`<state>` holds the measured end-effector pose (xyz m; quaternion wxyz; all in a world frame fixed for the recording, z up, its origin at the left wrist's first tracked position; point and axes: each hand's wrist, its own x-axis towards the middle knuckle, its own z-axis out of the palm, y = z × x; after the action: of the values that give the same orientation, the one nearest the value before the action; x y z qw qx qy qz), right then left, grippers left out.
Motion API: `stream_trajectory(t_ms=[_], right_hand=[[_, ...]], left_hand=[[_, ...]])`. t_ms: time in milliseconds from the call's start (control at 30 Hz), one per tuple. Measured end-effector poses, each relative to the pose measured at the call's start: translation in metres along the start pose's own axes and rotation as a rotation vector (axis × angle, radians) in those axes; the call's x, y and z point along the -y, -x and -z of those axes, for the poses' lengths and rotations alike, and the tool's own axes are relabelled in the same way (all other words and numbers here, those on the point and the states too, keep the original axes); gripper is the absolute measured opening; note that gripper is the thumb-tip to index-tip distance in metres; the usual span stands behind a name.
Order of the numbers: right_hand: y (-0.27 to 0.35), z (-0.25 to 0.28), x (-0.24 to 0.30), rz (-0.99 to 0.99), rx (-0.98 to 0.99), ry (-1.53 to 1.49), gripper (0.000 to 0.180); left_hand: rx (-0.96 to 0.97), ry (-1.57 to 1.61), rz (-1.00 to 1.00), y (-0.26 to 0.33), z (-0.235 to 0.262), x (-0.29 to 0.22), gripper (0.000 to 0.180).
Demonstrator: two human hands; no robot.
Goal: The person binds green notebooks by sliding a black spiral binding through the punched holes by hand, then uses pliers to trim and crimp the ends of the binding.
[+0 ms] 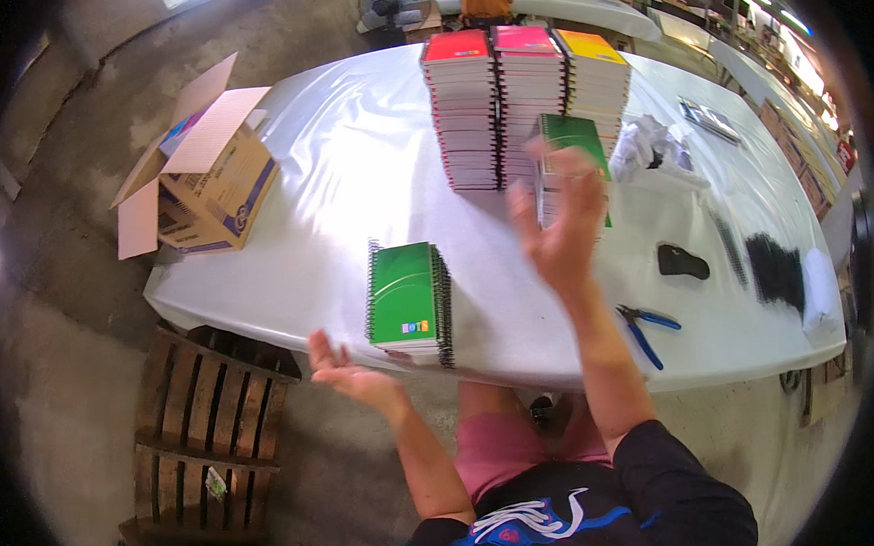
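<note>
Left of the near green books [402,286], the open, empty left hand [352,375] could knock them over; the spread right hand [563,232] beyond them looks empty.

right grip [562,225] — blurred | rear green notebooks [575,133] — partly behind it | far person [486,0] cut off above

I have a broad lane across the worktop [342,170] between the carton [224,189] and the tall stacks [530,89]. The near green pile [402,289] bars a rightward sweep of the left fingers [320,348]. Between that pile and the pliers [643,331] I can pass low. The far green pile [582,135] and the tall stacks wall off the right fingers [576,169] ahead; crumpled plastic [646,152] crowds their right.
</note>
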<state>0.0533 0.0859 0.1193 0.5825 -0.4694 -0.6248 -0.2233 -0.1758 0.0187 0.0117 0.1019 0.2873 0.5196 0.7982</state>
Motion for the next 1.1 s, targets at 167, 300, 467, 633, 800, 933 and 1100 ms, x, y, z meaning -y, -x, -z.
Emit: stream_trajectory(t_ms=[167,300,467,633,800,933,1100], right_hand=[[-0.032,0.042,-0.108,-0.741,0.449,0.074,0.051],[-0.041,0.047,-0.136,-0.946,0.773,-0.234,0.049],[-0.069,0.050,-0.134,-0.818,0.932,-0.073,0.046],[-0.059,0.060,-0.107,-0.500,0.511,0.237,0.043],[-0.024,0.114,-0.029,-0.550,0.545,-0.416,0.044],[0.032,0.145,-0.025,-0.451,0.715,-0.689,0.060],[0.056,0.204,-0.222,-0.553,0.404,0.401,0.059]], left_hand=[[-0.150,0.056,-0.203,0.009,-0.006,-0.060,0.045],[-0.036,0.064,-0.493,0.025,-0.016,-0.089,0.036],[0.227,0.056,-0.675,0.045,-0.029,-0.097,0.035],[0.568,0.138,-0.521,0.073,-0.064,-0.118,0.043],[0.863,0.409,0.296,0.081,-0.102,-0.124,0.050],[0.992,0.326,0.353,0.079,-0.089,-0.088,0.022],[1.186,-0.517,-0.539,0.087,-0.076,-0.086,0.028]])
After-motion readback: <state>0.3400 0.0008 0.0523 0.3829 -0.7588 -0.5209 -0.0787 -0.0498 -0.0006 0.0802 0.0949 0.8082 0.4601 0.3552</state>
